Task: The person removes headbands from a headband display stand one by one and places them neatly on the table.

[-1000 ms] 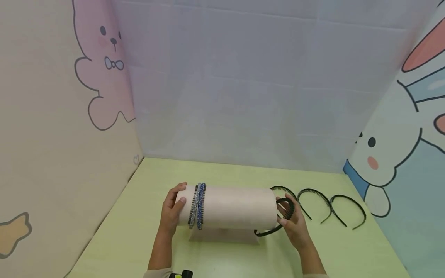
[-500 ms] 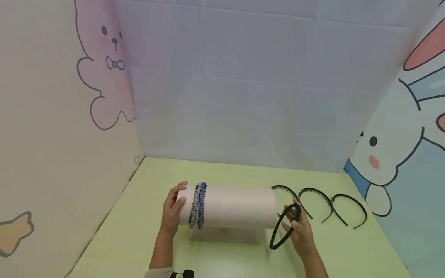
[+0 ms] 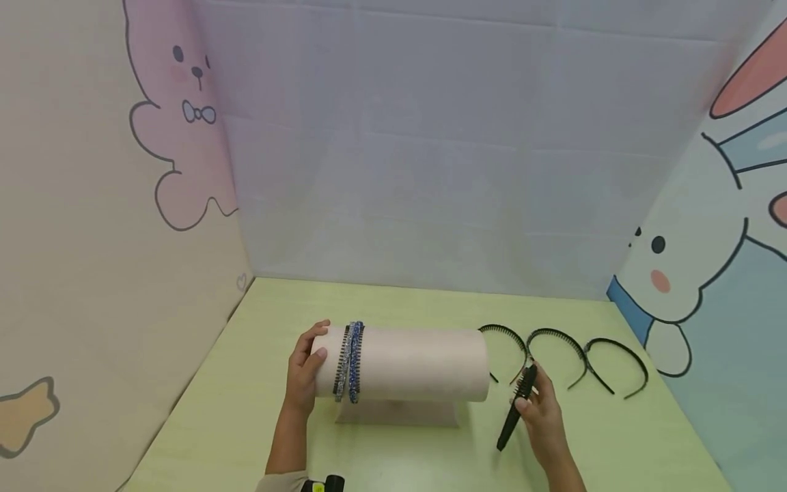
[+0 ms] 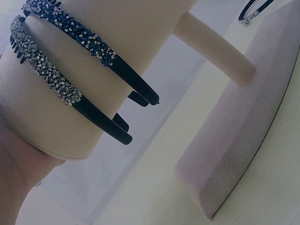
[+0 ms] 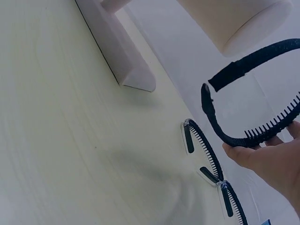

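A pale padded cylinder lies level on its display stand base. My left hand grips its left end, thumb in front. Close to that hand, a silver-glitter headband and a blue-glitter headband sit side by side around the cylinder. To the right of the cylinder and apart from it, my right hand pinches a black toothed headband, seen nearly edge-on. The right wrist view shows this headband's curve and teeth, with the fingers at its toothed side.
Three dark headbands lie in a row on the pale green table at right: one behind my right hand, a middle headband and a far-right headband. A plain back wall and printed side walls enclose the table.
My right hand has drawn the black headband away from the cylinder's right end, rightward and nearer to me, turning it edge-on. My left hand keeps its grip in place.
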A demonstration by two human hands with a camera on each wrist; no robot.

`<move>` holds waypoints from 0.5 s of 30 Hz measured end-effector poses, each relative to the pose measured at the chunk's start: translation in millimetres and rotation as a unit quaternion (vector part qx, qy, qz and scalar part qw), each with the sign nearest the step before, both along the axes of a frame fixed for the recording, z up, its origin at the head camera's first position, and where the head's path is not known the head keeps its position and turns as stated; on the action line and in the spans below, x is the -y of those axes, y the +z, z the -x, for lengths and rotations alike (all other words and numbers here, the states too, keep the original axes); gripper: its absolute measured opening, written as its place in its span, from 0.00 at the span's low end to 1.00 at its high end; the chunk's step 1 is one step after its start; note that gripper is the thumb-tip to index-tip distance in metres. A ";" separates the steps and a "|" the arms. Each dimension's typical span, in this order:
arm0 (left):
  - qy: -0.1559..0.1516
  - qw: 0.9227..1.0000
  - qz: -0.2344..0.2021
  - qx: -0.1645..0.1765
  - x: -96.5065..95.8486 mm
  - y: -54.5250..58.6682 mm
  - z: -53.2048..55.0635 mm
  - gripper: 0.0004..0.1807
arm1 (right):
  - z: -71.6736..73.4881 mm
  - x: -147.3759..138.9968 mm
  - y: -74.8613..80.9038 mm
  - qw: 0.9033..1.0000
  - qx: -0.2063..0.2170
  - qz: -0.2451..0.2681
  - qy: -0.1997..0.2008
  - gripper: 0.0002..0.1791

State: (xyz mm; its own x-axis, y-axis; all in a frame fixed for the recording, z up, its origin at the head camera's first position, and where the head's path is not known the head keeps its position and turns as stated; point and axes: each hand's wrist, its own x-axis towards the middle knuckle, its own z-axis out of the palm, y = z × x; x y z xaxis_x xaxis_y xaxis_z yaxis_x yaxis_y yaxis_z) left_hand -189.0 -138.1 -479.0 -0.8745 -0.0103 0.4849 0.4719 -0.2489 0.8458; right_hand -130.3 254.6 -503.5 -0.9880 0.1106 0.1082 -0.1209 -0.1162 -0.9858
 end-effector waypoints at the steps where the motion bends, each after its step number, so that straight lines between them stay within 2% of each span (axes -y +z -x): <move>1: 0.000 1.000 0.000 0.001 -0.4 0.0 -0.2 0.15 | -1.0 -0.2 -0.2 1.000 0.011 -0.022 -0.008 0.40; 5: -0.003 1.000 0.000 0.001 -1.1 -1.2 -0.3 0.15 | -5.3 0.2 -2.3 0.994 0.049 -0.093 -0.039 0.42; 10: -0.001 1.000 -0.004 0.007 -0.4 -1.5 1.5 0.15 | -7.1 5.1 -8.5 0.986 0.071 -0.132 -0.069 0.43; 15: 0.005 1.000 -0.003 0.005 0.0 -1.5 2.1 0.15 | -5.7 9.8 -13.7 0.967 0.121 -0.204 -0.093 0.48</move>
